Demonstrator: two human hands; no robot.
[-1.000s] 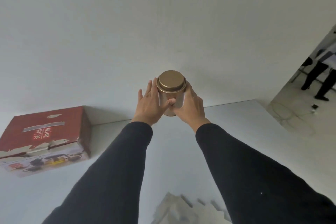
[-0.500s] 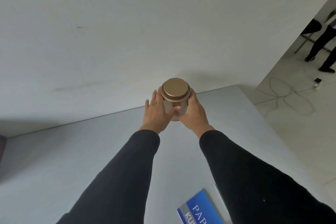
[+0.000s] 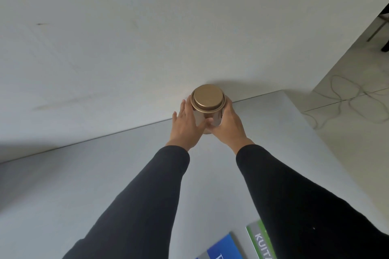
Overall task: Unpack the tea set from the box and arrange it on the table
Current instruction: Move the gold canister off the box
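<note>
There is one gold tin (image 3: 207,109) with a round lid. Two hands hold it, one on each side. The left hand (image 3: 186,125) is curled onto the left side of the tin, with the fingers flat along it and the thumb in front. The right hand (image 3: 228,125) is wrapped around the right side of the tin. The two thumbs meet at the front of the tin, low down. Both arms wear long black sleeves (image 3: 147,200).

The tin stands upright at the far edge of the grey counter (image 3: 73,185), right by the white wall (image 3: 147,27) behind it. I cannot tell if the bottom of the tin touches the counter, because the hands hide it.

Two booklets lie on the counter, well in front of the tin and near the bottom edge. One is blue (image 3: 223,247) and one is green (image 3: 261,242). To the right of the tin, past the counter, thin cables (image 3: 347,99) lie on the floor.

Half a second ago only the blue booklet showed. Now the green one shows too. The hands grip the tin the same way as before, and the tin looks closer to the wall now.
</note>
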